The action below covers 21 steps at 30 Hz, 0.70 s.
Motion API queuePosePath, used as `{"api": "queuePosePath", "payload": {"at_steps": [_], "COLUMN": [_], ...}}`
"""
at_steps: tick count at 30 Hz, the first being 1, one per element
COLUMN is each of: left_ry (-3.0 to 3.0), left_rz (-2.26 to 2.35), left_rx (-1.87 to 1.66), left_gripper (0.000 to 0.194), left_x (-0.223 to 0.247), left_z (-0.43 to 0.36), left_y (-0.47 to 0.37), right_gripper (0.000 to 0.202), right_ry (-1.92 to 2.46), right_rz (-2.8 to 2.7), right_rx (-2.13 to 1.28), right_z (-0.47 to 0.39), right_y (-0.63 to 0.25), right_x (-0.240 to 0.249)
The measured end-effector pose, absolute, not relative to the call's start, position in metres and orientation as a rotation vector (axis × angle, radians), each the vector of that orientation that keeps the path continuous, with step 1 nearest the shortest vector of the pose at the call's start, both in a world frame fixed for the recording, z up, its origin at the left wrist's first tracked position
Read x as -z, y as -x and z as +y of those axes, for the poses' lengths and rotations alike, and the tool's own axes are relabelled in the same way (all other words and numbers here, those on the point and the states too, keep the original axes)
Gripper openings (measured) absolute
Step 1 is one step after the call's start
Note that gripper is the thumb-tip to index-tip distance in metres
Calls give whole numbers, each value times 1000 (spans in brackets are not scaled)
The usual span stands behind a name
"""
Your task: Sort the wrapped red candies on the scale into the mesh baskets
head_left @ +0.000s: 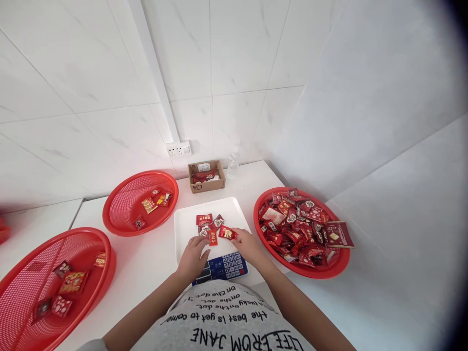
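Note:
A digital weighing scale with a white pan (186,219) and a blue keypad (232,265) stands right in front of me. Several small red wrapped candies lie together on the pan, among them an orange-red one (213,237) and a flat red one (204,219). My right hand (245,243) pinches the right end of a shiny red and gold candy (227,233) over the pan. At the pan's left side, my left hand (194,254) hovers by the group with its thumb and fingers apart, holding nothing that I can see.
On the right, a red basket (260,201) is heaped with wrapped candies and a larger dark red packet (339,234). Two red mesh baskets (117,209) on the left hold a few packets each. Behind the scale stand a cardboard box (207,186) and a clear bottle (233,163) against the wall.

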<state>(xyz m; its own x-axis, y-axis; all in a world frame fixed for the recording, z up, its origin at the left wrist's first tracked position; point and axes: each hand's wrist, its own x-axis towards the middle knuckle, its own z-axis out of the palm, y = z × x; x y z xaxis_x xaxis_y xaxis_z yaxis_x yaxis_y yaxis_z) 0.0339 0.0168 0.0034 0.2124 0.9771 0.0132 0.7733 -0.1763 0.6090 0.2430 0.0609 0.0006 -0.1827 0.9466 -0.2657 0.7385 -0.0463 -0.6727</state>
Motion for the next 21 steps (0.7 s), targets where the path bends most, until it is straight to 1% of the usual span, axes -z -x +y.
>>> {"api": "queuePosePath", "payload": {"at_steps": [3,7,9,14,21], "left_ry": [-2124,-2169,-2175,-2194,-2199], "left_rz": [1629,1637,1633,1614,1635], "left_rx": [-493,-318,-257,-209,-236], "left_gripper": [32,46,50,50,50], "left_x": [4,11,12,13,15], "left_z": [18,20,21,23,35], "left_y": [-34,-35,-36,-37,-36], "right_gripper": [39,35,34,33,33], "right_ry": [1868,1917,1910,1860,1836], "right_rz": [-2056,-2166,-2200,-2229,-2287], "right_rx": [-973,-943,-947,-980,-958], "right_z": [58,57,57,57,56], "right_y": [-242,-239,-238,-236,-237], "right_x": [-5,-8,-8,-7,-11]}}
